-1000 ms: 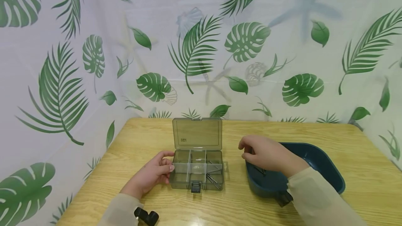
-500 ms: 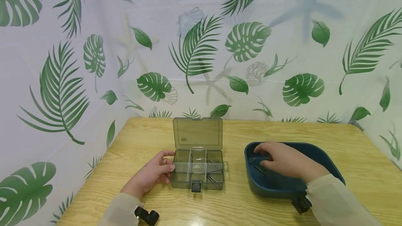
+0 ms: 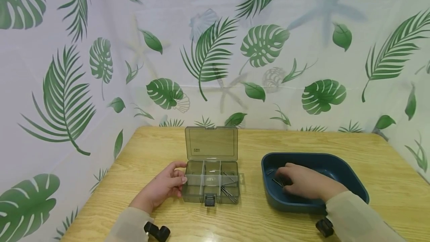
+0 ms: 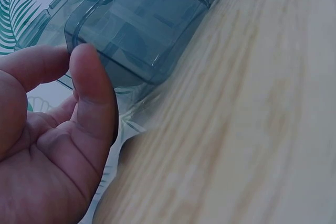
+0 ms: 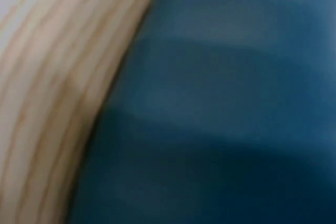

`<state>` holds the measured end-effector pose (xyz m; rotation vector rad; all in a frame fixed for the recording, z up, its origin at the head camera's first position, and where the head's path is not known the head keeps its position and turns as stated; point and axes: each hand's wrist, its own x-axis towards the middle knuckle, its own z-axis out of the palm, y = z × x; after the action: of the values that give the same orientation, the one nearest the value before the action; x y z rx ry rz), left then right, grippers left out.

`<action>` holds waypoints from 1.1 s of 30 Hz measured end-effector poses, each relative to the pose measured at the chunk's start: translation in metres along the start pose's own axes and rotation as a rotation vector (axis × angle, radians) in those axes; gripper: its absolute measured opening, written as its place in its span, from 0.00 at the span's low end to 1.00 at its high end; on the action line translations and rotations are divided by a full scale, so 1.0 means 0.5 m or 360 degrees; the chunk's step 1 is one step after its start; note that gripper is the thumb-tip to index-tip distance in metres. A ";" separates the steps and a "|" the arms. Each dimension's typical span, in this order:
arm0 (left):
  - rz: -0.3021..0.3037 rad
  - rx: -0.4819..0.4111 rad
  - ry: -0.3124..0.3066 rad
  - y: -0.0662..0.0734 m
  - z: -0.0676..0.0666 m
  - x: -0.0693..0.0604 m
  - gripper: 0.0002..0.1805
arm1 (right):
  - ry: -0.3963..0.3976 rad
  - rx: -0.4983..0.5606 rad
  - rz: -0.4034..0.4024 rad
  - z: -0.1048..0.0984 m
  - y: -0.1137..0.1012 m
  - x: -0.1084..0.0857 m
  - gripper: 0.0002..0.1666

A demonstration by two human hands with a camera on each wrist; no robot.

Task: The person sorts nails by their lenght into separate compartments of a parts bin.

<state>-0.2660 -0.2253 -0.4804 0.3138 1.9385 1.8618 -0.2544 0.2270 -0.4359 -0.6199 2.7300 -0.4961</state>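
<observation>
A grey see-through compartment box [image 3: 211,188] stands with its lid [image 3: 211,143] raised; several thin metal screws [image 3: 229,194] lie in its right compartments. My left hand [image 3: 162,188] touches the box's left side with bent, relaxed fingers; in the left wrist view this hand [image 4: 58,129] is at a corner of the box [image 4: 136,30]. My right hand [image 3: 307,182] is down inside a dark blue tray [image 3: 349,174], its fingers bent over dark screws [image 3: 277,182]. Its fingertips are partly hidden. The right wrist view shows the blurred tray [image 5: 220,87] without the hand.
The wooden table [image 3: 252,219] carries the box and, to its right, the tray. A leaf-patterned cloth [image 3: 215,47] hangs behind and to the left. Black devices sit at the left wrist [image 3: 157,231] and right wrist [image 3: 324,227].
My right hand has moved from above the tray's left rim, rightward and then down into the tray. My left hand and the box have stayed in place.
</observation>
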 end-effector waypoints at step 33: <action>-0.0008 0.0022 0.0018 -0.003 -0.002 0.000 0.31 | 0.0116 0.0083 -0.0296 0.007 -0.007 -0.006 0.12</action>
<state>-0.2662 -0.2266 -0.4820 0.3029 1.9588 1.8511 -0.2494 0.2244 -0.4373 -0.8627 2.7309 -0.6429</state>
